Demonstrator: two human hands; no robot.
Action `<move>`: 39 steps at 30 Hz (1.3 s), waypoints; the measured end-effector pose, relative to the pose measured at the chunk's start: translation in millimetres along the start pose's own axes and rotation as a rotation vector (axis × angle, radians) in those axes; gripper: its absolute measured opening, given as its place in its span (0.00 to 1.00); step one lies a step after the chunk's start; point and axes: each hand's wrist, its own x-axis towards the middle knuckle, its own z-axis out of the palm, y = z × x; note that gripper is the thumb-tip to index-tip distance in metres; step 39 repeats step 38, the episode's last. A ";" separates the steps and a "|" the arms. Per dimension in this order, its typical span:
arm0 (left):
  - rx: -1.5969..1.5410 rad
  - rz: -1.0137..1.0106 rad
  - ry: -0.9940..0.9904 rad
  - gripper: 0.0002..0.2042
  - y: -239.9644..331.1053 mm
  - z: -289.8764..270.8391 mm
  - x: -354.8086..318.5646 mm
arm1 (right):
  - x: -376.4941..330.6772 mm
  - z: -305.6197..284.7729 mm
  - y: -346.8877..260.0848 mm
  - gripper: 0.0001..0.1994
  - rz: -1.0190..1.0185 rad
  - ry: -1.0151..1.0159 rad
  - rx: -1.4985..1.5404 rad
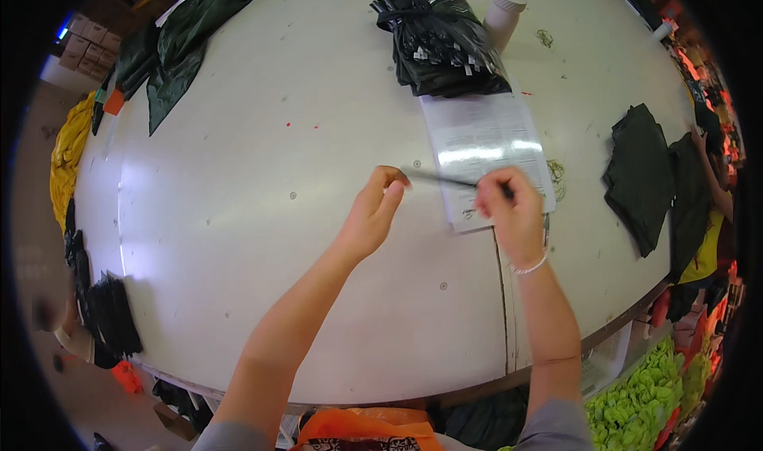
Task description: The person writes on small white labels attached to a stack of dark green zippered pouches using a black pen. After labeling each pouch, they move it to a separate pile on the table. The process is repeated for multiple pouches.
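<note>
A thin black strip [445, 178], smeared by motion, spans the gap between my two hands above the white table [318, 308]. My right hand [511, 209] is closed round its right end, over the lower part of a printed white sheet [485, 137]. My left hand [372, 216] has its fingers curled and pinched at the strip's other end, left of the sheet. Beyond the hands, a bundle of folded black fabric pieces [449, 50], gathered with a dark band and showing small white tags, rests on the top of the sheet.
Beside the bundle stands a white bottle [504, 18]. Loose thread [555, 173] lies right of the sheet. Dark fabric stacks [638, 181] lie at the right, near another person's arm [718, 185]. Green fabric [179, 61] drapes the far left; a black stack [114, 316] sits at the left edge.
</note>
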 end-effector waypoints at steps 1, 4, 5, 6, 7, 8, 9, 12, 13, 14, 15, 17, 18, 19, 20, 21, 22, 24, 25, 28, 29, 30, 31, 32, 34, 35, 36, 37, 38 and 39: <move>0.245 0.110 0.100 0.18 -18.7 -1.6 2.7 | 24.7 -22.4 5.9 0.04 -0.057 0.091 -0.028; 0.749 0.024 0.112 0.33 -54.4 -1.6 -6.4 | 132.2 -114.9 54.9 0.14 -0.238 0.608 -0.327; 0.818 0.043 0.094 0.32 -59.9 5.9 -11.1 | 170.7 -155.6 88.7 0.15 -0.204 0.686 -0.433; 0.892 0.052 0.083 0.32 -66.3 10.0 -13.3 | 200.7 -169.1 105.9 0.15 -0.177 0.718 -0.572; 0.854 0.044 0.072 0.32 -71.2 12.2 -11.0 | 225.4 -176.5 118.0 0.15 -0.148 0.751 -0.711; 0.830 0.022 0.063 0.33 -71.3 8.0 -11.5 | 246.5 -171.6 130.6 0.15 -0.138 0.729 -0.764; 0.804 0.004 0.051 0.33 -70.3 6.0 -9.7 | 265.0 -168.9 142.1 0.15 -0.128 0.711 -0.820; 0.793 -0.050 0.027 0.33 -67.2 1.1 -8.4 | 314.8 -153.7 181.0 0.20 -0.026 0.525 -0.927; 0.808 -0.058 0.038 0.32 -68.6 0.0 -9.6 | 325.6 -146.4 188.9 0.22 -0.024 0.402 -1.051; 0.801 -0.042 0.043 0.32 -69.5 1.5 -7.6 | 333.7 -154.0 191.8 0.24 -0.022 0.291 -1.191; 0.792 -0.024 0.046 0.32 -71.0 3.4 -5.0 | 347.1 -169.5 210.0 0.30 -0.018 0.333 -1.205; 0.805 -0.038 0.075 0.32 -73.0 0.3 -9.7 | 349.7 -153.1 203.0 0.34 0.005 0.291 -0.987; 0.814 -0.046 0.087 0.32 -73.5 -1.0 -12.1 | 349.2 -144.8 197.3 0.36 0.016 0.271 -0.880; 0.811 -0.036 0.091 0.32 -73.1 0.7 -10.7 | 348.5 -152.8 197.6 0.40 -0.004 0.272 -0.864; 0.803 -0.026 0.080 0.32 -73.1 3.6 -8.3 | 350.8 -170.1 208.4 0.40 -0.061 0.285 -0.860; 0.794 -0.015 0.068 0.32 -72.9 6.5 -5.7 | 355.0 -191.5 224.1 0.40 -0.117 0.299 -0.859; 0.801 -0.020 0.069 0.32 -71.5 4.7 -5.9 | 357.9 -183.7 222.5 0.40 -0.179 0.297 -0.837; 0.773 -0.008 0.062 0.32 -68.8 5.8 -0.8 | 350.2 -184.4 210.0 0.39 -0.159 0.465 -0.676; 0.757 -0.024 0.049 0.31 -65.6 5.0 -5.7 | 332.2 -176.2 199.1 0.39 -0.130 0.531 -0.596; 0.743 -0.008 0.063 0.31 -69.5 5.7 -8.5 | 251.6 -134.1 106.2 0.28 -0.280 0.459 -0.454; 0.751 -0.026 0.088 0.31 -72.2 -0.5 -16.6 | 200.2 -69.1 50.1 0.23 -0.315 0.286 -0.260; 0.755 -0.032 0.101 0.31 -74.5 -4.0 -21.3 | 141.4 -25.0 -2.2 0.16 -0.356 0.031 -0.196; 0.773 -0.022 0.111 0.31 -78.6 -5.6 -23.4 | 81.6 4.9 -46.6 0.14 -0.403 -0.219 -0.265; 0.805 -0.041 0.121 0.31 -85.0 -12.3 -35.3 | 37.7 32.1 -93.7 0.15 -0.535 -0.662 -0.436; 0.884 0.030 0.162 0.30 -96.1 -10.0 -48.6 | -54.6 67.6 -160.8 0.15 -0.672 -0.811 -0.446; 0.818 0.070 0.138 0.31 -82.5 12.6 -48.5 | -97.5 68.3 -201.4 0.15 -0.692 -0.785 -0.544; 0.788 0.050 0.132 0.31 -81.6 25.3 -77.0 | -131.7 66.0 -223.0 0.14 -0.676 -0.721 -0.639; 0.778 0.082 0.037 0.31 -82.9 31.4 -119.1 | -162.0 67.6 -241.6 0.13 -0.663 -0.660 -0.731; 0.800 0.068 -0.010 0.31 -92.7 20.3 -172.1 | -183.2 77.0 -240.6 0.13 -0.665 -0.707 -0.654; 0.800 0.068 -0.010 0.31 -92.7 20.3 -172.1 | -183.2 77.0 -240.6 0.13 -0.665 -0.707 -0.654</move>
